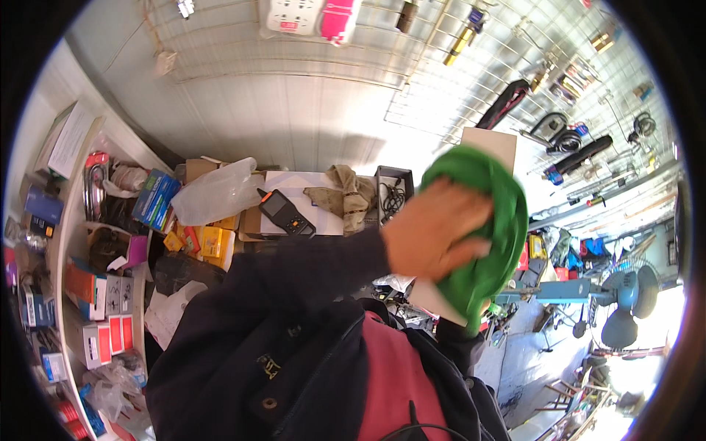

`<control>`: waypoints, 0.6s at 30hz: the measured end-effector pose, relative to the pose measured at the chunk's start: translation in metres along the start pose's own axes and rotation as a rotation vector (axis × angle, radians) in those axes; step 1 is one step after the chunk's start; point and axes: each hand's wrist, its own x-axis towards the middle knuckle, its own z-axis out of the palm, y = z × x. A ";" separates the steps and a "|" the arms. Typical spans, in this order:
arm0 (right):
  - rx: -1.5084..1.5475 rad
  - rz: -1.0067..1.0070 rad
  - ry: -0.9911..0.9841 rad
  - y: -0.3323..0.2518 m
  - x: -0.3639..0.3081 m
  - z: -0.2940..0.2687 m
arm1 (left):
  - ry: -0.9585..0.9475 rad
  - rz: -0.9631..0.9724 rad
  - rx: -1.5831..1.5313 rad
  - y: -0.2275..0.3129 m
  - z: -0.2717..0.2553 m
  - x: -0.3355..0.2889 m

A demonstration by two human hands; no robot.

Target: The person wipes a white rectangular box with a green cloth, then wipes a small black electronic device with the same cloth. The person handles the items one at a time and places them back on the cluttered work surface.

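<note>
My left hand (434,235) is closed on a bunched green cloth (489,242) and presses it against a white flat panel (491,145) held up in front of me. The panel shows above the cloth and again as a lower corner (434,300) under my hand. My dark left sleeve crosses the picture from the lower left. A second dark sleeve (457,344) rises to the panel's lower edge on the right. The right hand itself is hidden behind the panel and cloth.
A cluttered bench holds a black handheld device with orange trim (285,212), a clear plastic bag (217,192), a tan rag (346,195) and a black tray of cables (393,192). Shelves of boxes (95,294) stand left. A wire grid wall (515,66) carries tools. A blue fan (625,301) is right.
</note>
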 end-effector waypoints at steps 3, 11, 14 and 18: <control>0.067 0.065 -0.016 0.006 0.001 -0.002 | 0.226 0.062 -0.004 -0.038 -0.014 0.041; -0.067 -0.005 0.016 -0.004 0.012 -0.003 | -0.149 0.011 -0.126 0.022 0.023 -0.059; -0.209 0.000 0.087 -0.006 0.008 0.004 | -0.013 -0.084 -0.126 0.004 0.014 -0.044; -0.439 0.023 0.094 -0.001 0.005 0.018 | 0.272 -0.298 -0.286 -0.045 -0.016 0.005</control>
